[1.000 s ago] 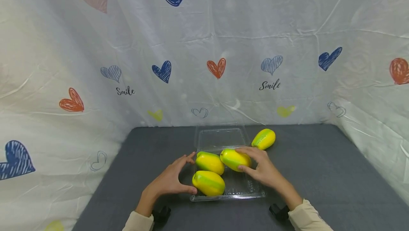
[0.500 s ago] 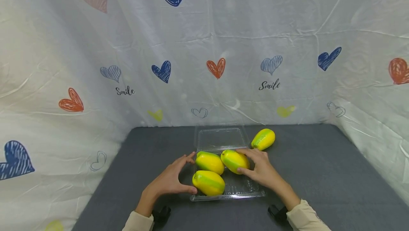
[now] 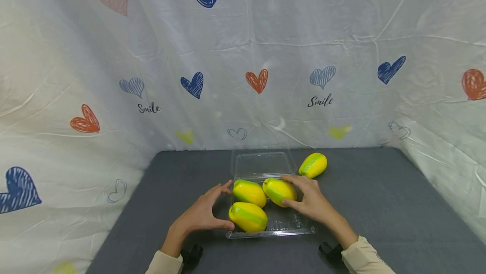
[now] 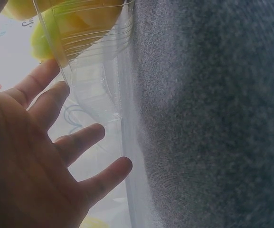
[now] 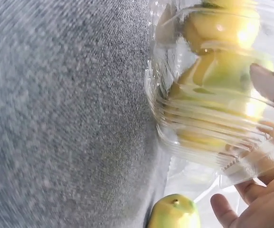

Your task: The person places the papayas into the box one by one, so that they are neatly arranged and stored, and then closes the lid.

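Observation:
A clear plastic clamshell box lies with its lid folded back. Inside, two yellow-green papayas sit at the left, one behind and one in front. My right hand holds a third papaya at the box's back right, thumb on its near side and fingers beyond it. My left hand is spread along the box's left side, thumb at the near corner. In the left wrist view, two fingertips meet the clear rim and the other fingers stretch out straight.
Another papaya lies on the dark grey tabletop, behind my right hand and right of the lid. A white curtain printed with hearts hangs behind the table and along both sides.
The papaya in my right hand has shifted slightly down and turned a little, now lower in the box. My left hand and the other papayas stay put.

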Demonstrator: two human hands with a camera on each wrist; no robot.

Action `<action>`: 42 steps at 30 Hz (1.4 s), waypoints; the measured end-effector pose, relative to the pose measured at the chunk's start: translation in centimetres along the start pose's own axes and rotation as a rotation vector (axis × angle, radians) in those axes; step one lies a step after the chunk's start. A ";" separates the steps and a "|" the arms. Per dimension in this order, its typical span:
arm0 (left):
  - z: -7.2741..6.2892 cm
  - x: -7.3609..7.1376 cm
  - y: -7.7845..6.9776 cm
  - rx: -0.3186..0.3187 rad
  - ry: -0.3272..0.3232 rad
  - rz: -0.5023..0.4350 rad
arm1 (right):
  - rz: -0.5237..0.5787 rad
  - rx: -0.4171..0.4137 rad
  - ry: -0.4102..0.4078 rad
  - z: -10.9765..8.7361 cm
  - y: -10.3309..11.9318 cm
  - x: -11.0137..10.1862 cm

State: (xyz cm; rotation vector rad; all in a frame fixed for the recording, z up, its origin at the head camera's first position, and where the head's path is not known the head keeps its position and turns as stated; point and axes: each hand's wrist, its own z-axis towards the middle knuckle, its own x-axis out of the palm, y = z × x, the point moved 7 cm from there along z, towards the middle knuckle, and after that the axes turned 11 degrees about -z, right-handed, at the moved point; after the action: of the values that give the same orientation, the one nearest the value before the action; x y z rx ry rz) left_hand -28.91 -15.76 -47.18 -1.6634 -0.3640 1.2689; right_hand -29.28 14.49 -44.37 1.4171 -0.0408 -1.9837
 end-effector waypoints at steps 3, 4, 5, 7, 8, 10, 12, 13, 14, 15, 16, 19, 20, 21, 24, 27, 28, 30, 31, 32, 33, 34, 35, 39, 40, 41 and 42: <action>0.0 0.0 0.0 -0.003 0.004 0.000 | 0.008 -0.021 -0.033 0.0 -0.1 -0.4; 0.0 0.0 0.0 -0.003 0.005 0.001 | 0.011 -0.029 -0.050 0.0 -0.1 -0.6; 0.0 0.0 0.0 -0.005 0.004 0.002 | 0.013 -0.033 -0.065 0.0 -0.2 -0.7; -0.1 0.0 0.0 -0.004 0.003 0.003 | 0.010 -0.037 -0.092 0.1 -0.3 -1.1; -0.1 0.0 0.1 -0.004 0.002 0.004 | 0.008 -0.038 -0.104 0.1 -0.5 -1.3; -0.1 0.0 0.1 -0.007 0.001 0.004 | 0.010 -0.035 -0.128 0.1 -0.8 -1.6; -0.1 -0.1 0.2 -0.007 0.000 0.004 | 0.011 -0.030 -0.150 0.1 -1.4 -1.9; -0.1 -0.1 0.2 -0.007 -0.001 0.005 | 0.014 -0.027 -0.164 0.1 -1.7 -2.0; -0.1 -0.1 0.2 -0.006 0.000 0.007 | 0.014 -0.022 -0.178 0.0 -2.1 -2.2; -0.1 -0.1 0.2 -0.006 0.000 0.008 | 0.016 -0.015 -0.194 0.0 -2.5 -2.3; -0.1 -0.1 0.2 -0.005 0.000 0.010 | 0.015 -0.007 -0.207 -0.1 -2.9 -2.4; -0.1 0.0 0.1 -0.004 0.000 0.015 | 0.011 0.015 -0.237 -0.2 -4.0 -2.8; -0.1 0.0 0.1 -0.004 -0.001 0.017 | 0.005 0.020 -0.245 -0.3 -4.4 -2.9; -0.1 -0.1 0.1 -0.004 -0.002 0.016 | -0.002 0.025 -0.251 -0.3 -4.8 -3.0; -0.1 -0.1 0.1 -0.003 -0.004 0.016 | -0.037 0.039 -0.271 -0.5 -5.8 -3.3; -0.1 -0.1 0.1 -0.002 -0.005 0.017 | -0.076 0.051 -0.290 -0.6 -6.6 -3.7; -0.1 -0.1 0.2 -0.003 -0.004 0.018 | -0.088 0.054 -0.293 -0.6 -6.8 -3.8; -0.1 -0.1 0.2 -0.006 -0.003 0.021 | -0.106 0.061 -0.291 -0.5 -7.3 -4.0; -0.1 -0.1 0.3 -0.009 -0.003 0.021 | -0.113 0.064 -0.288 -0.5 -7.4 -4.2; -0.1 -0.1 0.3 -0.010 -0.004 0.023 | -0.128 0.066 -0.283 -0.4 -7.6 -4.3; -0.1 -0.1 0.3 -0.010 -0.004 0.024 | -0.136 0.068 -0.276 -0.3 -7.7 -4.5; -0.1 -0.1 0.4 -0.010 -0.004 0.022 | -0.144 0.072 -0.268 -0.2 -7.9 -4.6; -0.1 -0.1 0.3 -0.007 -0.006 0.021 | -0.150 0.076 -0.256 0.0 -8.1 -4.7; 0.0 -0.2 0.3 -0.002 -0.010 0.020 | -0.179 0.096 -0.188 0.4 -8.9 -4.9; 0.0 -0.1 0.3 -0.001 -0.010 0.019 | -0.181 0.105 -0.167 0.5 -9.1 -4.9; 0.0 -0.1 0.3 -0.001 -0.008 0.018 | -0.185 0.113 -0.146 0.6 -9.3 -4.9; 0.0 -0.1 0.3 -0.004 -0.006 0.018 | -0.190 0.120 -0.126 0.6 -9.6 -4.9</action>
State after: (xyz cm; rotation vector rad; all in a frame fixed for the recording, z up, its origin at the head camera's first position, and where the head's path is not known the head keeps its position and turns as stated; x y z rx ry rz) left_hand -29.02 -15.98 -47.35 -1.6697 -0.3561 1.2876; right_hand -33.88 24.22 -43.93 1.4133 -0.0861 -2.2590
